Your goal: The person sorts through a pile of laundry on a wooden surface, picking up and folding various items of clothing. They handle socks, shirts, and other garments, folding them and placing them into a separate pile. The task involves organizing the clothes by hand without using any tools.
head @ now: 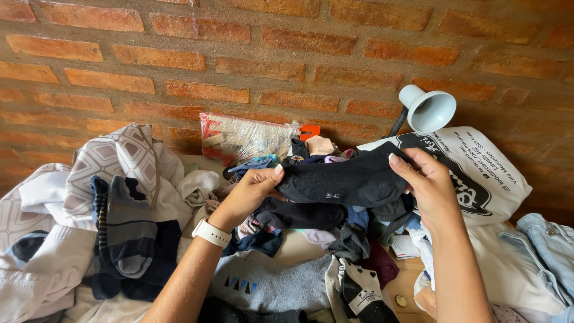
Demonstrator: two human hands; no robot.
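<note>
Two hands share one dark sock, and most of the risk lies in what sits beneath them. Across the left of the frame the heap of white and patterned laundry [89,197] slopes toward you, with a striped navy garment [125,233] draped on its side; a nudge from your forearm could send that sliding. In the centre, the loose pile of socks [311,239] is tangled, so anything you drop into it would likely vanish among similar dark pieces. At the upper right, a printed white bag [478,173] leans by a pale lamp [427,109], close enough that a wide swing of your elbow might knock it. The black sock [347,179] is held up at mid-frame above the pile, stretched between your hands. Your left hand [251,191] pinches its left end between thumb and fingers; your right hand [427,185] clamps the right end, though part of that grip is hidden, so it may be looser than it looks. Smallest, a round coin-like object [401,301] rests on bare wood at lower right, easily swept off.
</note>
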